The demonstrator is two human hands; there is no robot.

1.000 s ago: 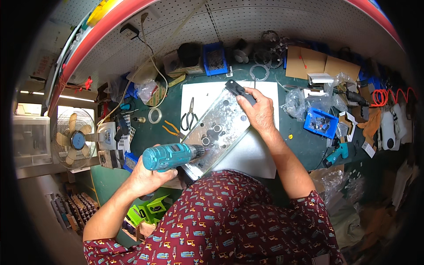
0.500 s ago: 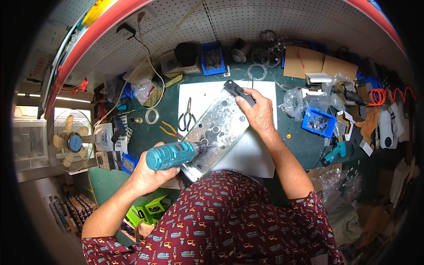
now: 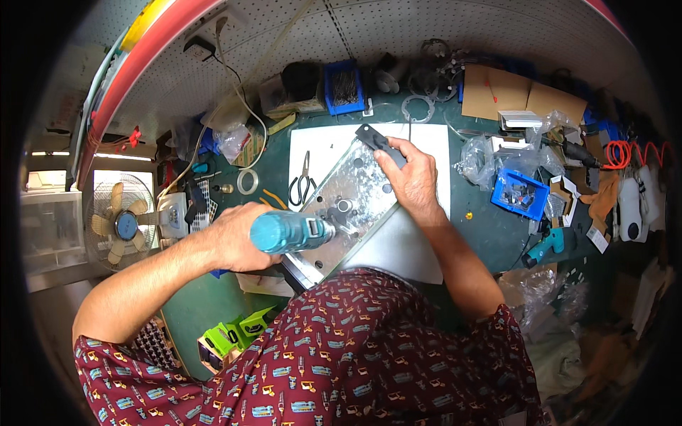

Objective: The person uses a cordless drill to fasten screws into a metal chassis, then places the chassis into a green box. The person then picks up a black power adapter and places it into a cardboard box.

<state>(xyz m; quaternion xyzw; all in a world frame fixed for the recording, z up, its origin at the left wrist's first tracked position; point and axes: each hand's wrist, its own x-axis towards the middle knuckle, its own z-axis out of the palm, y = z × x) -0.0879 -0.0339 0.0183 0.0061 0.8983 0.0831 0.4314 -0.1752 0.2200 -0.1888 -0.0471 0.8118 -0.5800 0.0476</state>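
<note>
My left hand (image 3: 240,238) is wrapped round the handle of a teal cordless drill (image 3: 284,233). The drill's tip points at the lower part of a shiny metal plate with holes (image 3: 369,186), which lies slanted before me; whether the tip touches it I cannot tell. At the plate's far end sits a black end piece (image 3: 371,137), gripped by my right hand (image 3: 412,177) with the thumb on top. Beneath the plate is a white sheet (image 3: 426,248). Black-handled scissors (image 3: 303,186) lie left of the plate, near orange-handled pliers (image 3: 273,199) partly hidden by my left hand.
On the right stand a blue bin of small parts (image 3: 521,194), plastic bags (image 3: 474,165) and another teal power tool (image 3: 545,246). A blue bin of screws (image 3: 344,89) is at the back. To the left are a roll of tape (image 3: 248,182) and a fan (image 3: 124,224).
My left forearm has swung outward and up, and the drill has shifted slightly right and tilted more upright. The left hand now covers more of the orange pliers. My right hand keeps its grip.
</note>
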